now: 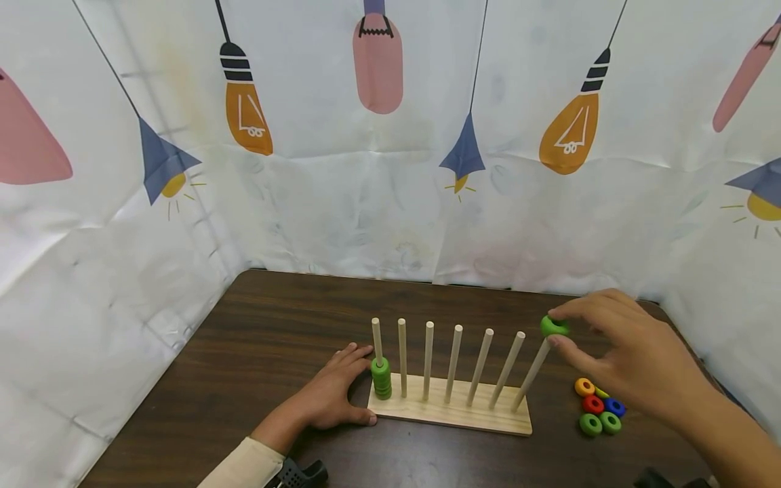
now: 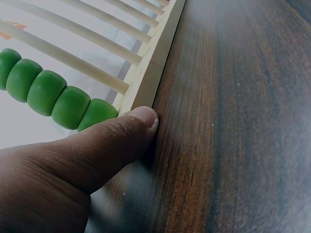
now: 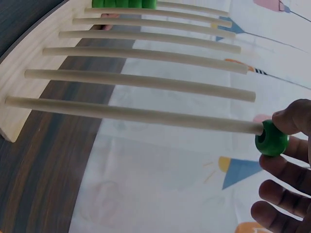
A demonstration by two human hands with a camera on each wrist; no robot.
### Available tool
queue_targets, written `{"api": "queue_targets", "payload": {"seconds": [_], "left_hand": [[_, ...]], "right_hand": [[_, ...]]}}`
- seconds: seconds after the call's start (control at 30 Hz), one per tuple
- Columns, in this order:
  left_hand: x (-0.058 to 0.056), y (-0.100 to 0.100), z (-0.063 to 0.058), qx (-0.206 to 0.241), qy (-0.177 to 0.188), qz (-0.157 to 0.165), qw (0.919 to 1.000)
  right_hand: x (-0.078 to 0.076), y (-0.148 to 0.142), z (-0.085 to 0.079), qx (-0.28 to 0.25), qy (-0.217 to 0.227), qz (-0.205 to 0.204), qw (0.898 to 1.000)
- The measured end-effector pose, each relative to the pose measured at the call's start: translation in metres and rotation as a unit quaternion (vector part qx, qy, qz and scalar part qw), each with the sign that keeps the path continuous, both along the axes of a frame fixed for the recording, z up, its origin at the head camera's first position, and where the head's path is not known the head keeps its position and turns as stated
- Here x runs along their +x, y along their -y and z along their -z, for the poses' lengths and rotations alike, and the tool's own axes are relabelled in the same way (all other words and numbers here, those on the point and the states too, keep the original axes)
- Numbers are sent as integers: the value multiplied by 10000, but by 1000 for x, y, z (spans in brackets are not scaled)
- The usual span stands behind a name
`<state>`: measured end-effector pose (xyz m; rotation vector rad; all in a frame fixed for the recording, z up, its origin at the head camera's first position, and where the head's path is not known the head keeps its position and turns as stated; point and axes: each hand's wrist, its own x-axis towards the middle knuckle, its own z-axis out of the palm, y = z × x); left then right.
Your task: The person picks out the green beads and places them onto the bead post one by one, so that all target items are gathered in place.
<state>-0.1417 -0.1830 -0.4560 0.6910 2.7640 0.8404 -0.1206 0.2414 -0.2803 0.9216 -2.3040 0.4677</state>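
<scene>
A wooden peg stand (image 1: 448,410) with a row of upright pegs rests on the table. Several green beads (image 1: 381,379) are stacked low on its leftmost peg. My left hand (image 1: 332,390) holds the stand's left end, the thumb (image 2: 141,119) against the front edge and fingertips (image 3: 109,20) behind. At the far right, my right hand (image 1: 634,346) pinches a single green bead (image 3: 272,138) between thumb and fingers. That bead sits right at the tip of the rightmost peg (image 3: 146,116); the other right-hand fingers are spread apart from it.
Right of the stand, loose beads lie in a small group: orange (image 1: 584,387), red (image 1: 593,404), blue (image 1: 615,407), two green (image 1: 590,425) and a partly hidden yellow one (image 1: 601,392). A printed white sheet (image 1: 366,203) hangs behind the dark wooden table (image 1: 274,318).
</scene>
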Motion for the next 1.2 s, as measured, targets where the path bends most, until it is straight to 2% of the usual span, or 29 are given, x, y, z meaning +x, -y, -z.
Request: {"api": "queue_targets", "payload": {"seconds": [0.77, 1.2], "left_hand": [[1, 1, -1, 21, 5, 42, 10000], [1, 0, -4, 26, 20, 29, 10000]], "right_hand": [[0, 21, 0, 86, 311, -160, 9994], [-4, 36, 1, -50, 86, -437, 9990]]}}
